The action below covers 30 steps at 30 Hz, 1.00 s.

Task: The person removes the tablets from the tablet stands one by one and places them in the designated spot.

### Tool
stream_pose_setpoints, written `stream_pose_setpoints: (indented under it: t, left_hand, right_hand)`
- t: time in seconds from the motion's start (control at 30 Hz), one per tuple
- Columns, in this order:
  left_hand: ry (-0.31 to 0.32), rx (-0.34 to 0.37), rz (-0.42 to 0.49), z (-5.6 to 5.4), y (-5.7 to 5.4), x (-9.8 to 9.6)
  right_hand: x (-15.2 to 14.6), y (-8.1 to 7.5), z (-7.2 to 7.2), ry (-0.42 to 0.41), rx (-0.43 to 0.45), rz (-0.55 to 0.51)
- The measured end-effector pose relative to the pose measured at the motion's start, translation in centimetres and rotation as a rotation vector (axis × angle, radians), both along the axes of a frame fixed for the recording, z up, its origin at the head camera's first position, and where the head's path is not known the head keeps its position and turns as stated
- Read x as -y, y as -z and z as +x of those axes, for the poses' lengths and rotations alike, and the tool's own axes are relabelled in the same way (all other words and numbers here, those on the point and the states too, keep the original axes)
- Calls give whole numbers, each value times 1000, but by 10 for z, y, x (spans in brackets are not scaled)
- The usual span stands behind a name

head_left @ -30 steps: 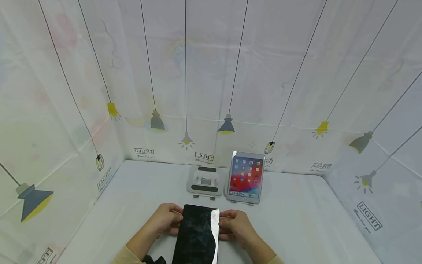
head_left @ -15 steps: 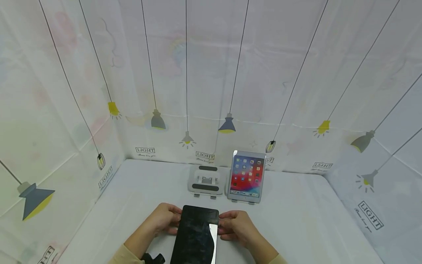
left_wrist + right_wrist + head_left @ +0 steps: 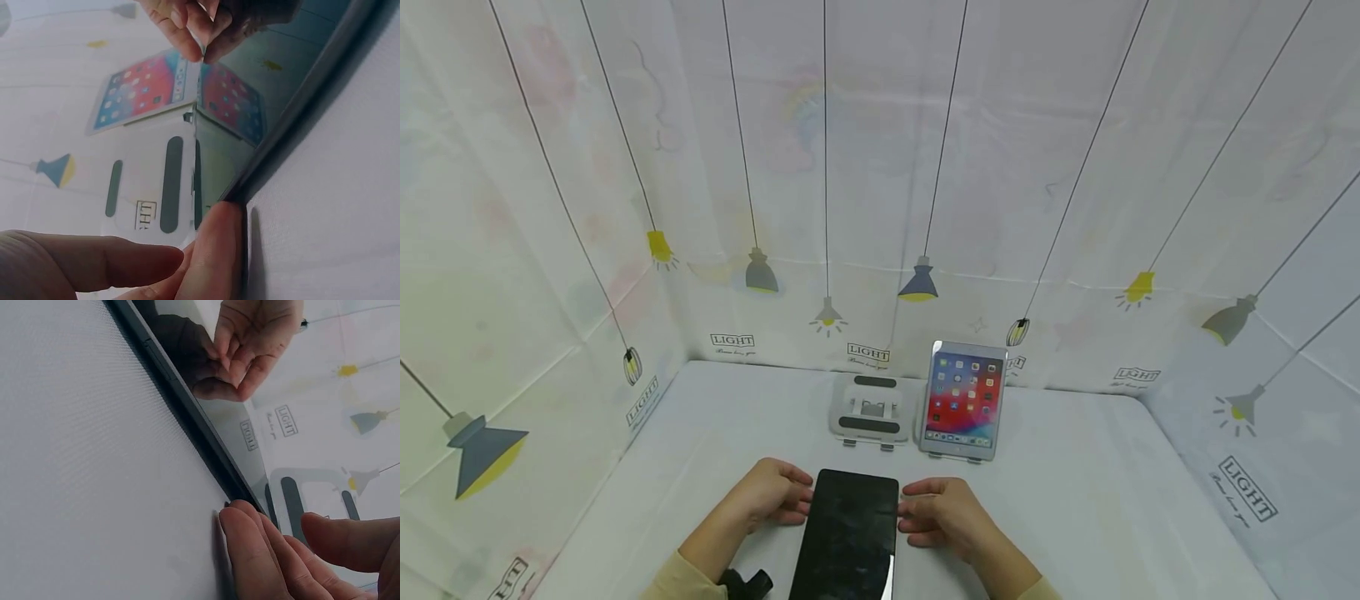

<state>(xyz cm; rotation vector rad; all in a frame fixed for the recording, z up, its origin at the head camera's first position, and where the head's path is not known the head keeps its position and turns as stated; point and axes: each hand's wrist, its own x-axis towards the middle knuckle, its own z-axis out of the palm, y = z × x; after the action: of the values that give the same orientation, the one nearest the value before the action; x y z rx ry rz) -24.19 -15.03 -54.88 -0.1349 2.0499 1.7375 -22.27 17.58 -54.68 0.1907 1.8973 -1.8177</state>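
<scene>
A black tablet (image 3: 848,533) with a dark screen lies face up on the white table, its lower end cut off by the frame. My left hand (image 3: 769,493) is beside its left edge; in the left wrist view a fingertip (image 3: 219,231) touches that edge and the thumb is off the tablet. At the opposite edge is my right hand (image 3: 942,515), fingertips (image 3: 247,544) against or just beside the side, thumb raised clear. Behind them, a silver tablet (image 3: 964,400) with a lit home screen leans on a stand. Left of it stands a grey tablet stand (image 3: 870,408) with dark pads.
A white cloth-covered table (image 3: 1075,500) extends to both sides. A curtain (image 3: 880,167) printed with lamps encloses it at the back and sides. A black object (image 3: 747,585) sits by my left wrist.
My fingers have loosened from the black tablet's edges, and both hands have drawn slightly outward. The glare on its screen has slid downward. The silver tablet and the stand have kept their places.
</scene>
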Motion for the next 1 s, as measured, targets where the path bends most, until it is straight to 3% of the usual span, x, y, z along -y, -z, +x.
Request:
stream_pose_setpoints:
  t: [0.17,0.4,0.67,1.0]
  left_hand:
    - [-11,8,-14,-1,-3,-1]
    - [19,7,-31,-1,-8,2]
    - [39,-6,-50,-1,-8,5]
    - [50,-8,-69,-1,-12,4]
  right_hand:
    - [-2,-5,-1,2,23,5]
    - [-5,-11,2,-40,29,-4]
    - [-9,-8,4,-106,-14,-28]
    - [-14,-7,5,-123,-19,-17]
